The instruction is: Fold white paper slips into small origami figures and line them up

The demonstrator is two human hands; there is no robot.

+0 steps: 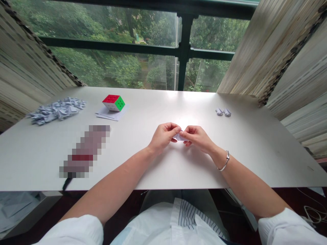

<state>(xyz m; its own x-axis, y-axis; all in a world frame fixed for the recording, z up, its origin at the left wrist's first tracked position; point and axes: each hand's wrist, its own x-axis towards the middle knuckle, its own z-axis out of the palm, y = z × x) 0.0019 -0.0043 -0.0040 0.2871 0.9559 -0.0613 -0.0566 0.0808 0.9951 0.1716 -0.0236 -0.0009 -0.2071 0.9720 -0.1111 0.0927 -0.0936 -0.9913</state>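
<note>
Between my two hands, just above the middle of the white table (163,170), is a small piece of folded white paper (181,137). My left hand (165,135) pinches its left side between thumb and fingers. On the right side, my right hand (196,137) grips it with the thumb on top and fingers curled beneath. The fingertips nearly meet and cover much of the paper, so its full shape is hidden. Two small folded paper pieces (223,112) sit side by side on the table, farther back to the right.
A heap of folded paper pieces (60,110) lies at the back left. Beside it a puzzle cube (113,102) rests on some paper sheets (103,114). A pixelated long object (85,151) lies nearer on the left. A window (184,51) and curtains (255,47) border the table's back.
</note>
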